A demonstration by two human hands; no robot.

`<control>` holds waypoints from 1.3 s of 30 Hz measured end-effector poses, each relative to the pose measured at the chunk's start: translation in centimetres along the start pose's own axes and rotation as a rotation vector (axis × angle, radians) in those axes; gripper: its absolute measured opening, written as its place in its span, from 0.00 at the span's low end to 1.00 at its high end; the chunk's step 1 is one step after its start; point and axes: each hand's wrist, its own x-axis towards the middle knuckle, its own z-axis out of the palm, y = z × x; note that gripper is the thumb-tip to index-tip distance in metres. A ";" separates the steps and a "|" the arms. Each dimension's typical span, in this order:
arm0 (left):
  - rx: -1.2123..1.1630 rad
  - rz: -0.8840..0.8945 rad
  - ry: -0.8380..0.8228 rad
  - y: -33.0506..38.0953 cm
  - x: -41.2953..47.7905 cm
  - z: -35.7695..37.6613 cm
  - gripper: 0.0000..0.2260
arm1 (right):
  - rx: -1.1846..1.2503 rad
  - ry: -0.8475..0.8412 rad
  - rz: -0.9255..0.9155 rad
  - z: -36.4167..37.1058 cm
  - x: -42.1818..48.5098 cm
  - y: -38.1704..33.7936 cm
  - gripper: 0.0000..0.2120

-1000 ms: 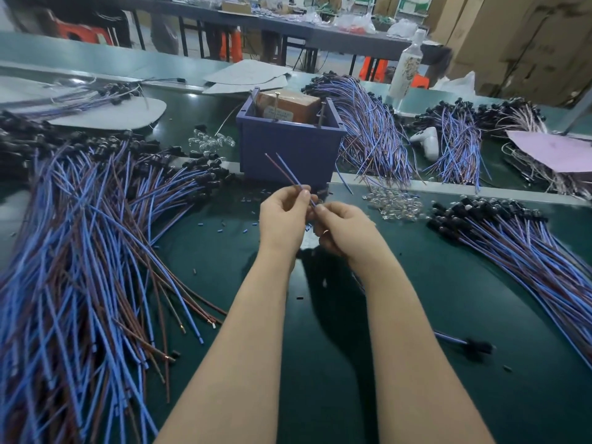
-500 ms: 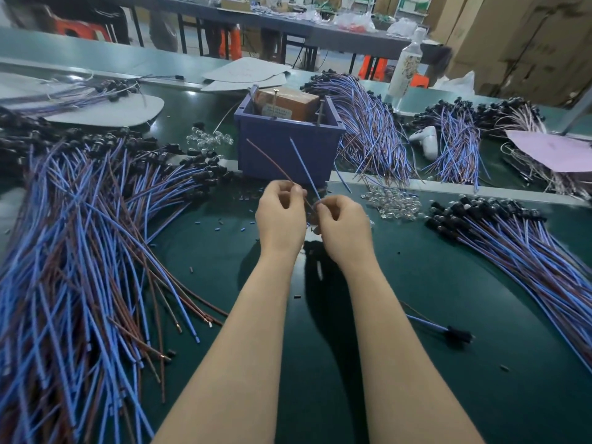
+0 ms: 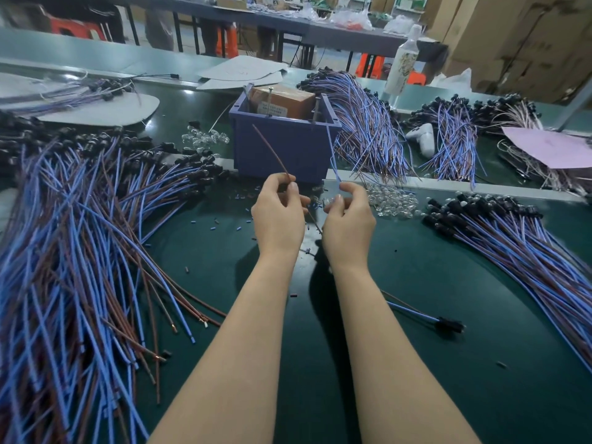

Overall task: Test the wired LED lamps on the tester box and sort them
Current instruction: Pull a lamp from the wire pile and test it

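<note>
My left hand [image 3: 278, 213] pinches the brown wire [image 3: 270, 150] of one wired lamp, and my right hand [image 3: 347, 219] pinches its blue wire [image 3: 331, 155]. Both wires rise spread apart toward the blue tester box [image 3: 282, 149] just behind my hands. The lamp's head is hidden between my palms. A big heap of blue and brown wired lamps [image 3: 80, 238] covers the table's left side. Another pile of wired lamps [image 3: 512, 238] fans out on the right. A single lamp [image 3: 429, 318] lies alone near my right forearm.
Clear LED bulbs [image 3: 392, 200] lie in a small pile right of the box, more bulbs [image 3: 205, 137] to its left. Further wire bundles [image 3: 368, 123], a white bottle [image 3: 402, 64], a pink sheet [image 3: 551, 145] and cardboard sheets [image 3: 243, 73] sit behind. Small sleeve bits dot the green mat [image 3: 400, 363].
My hands have moved apart, spreading the brown and blue wires, which were close together, and raising their tips toward the box.
</note>
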 end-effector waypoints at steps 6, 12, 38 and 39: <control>-0.070 -0.109 0.007 0.2 0.9 0.6 0.07 | 0.054 0.044 -0.010 0.8 0.5 -0.2 0.12; 0.095 0.020 -0.025 -0.8 0.7 0.9 0.26 | 0.064 -0.015 -0.022 1.5 0.1 -0.2 0.14; 0.212 0.189 0.010 -1.4 1.3 0.9 0.22 | 0.130 0.017 -0.025 2.1 0.2 -0.1 0.13; 0.210 0.187 0.013 -1.4 1.3 0.9 0.22 | 0.129 0.013 -0.025 2.1 0.3 -0.1 0.13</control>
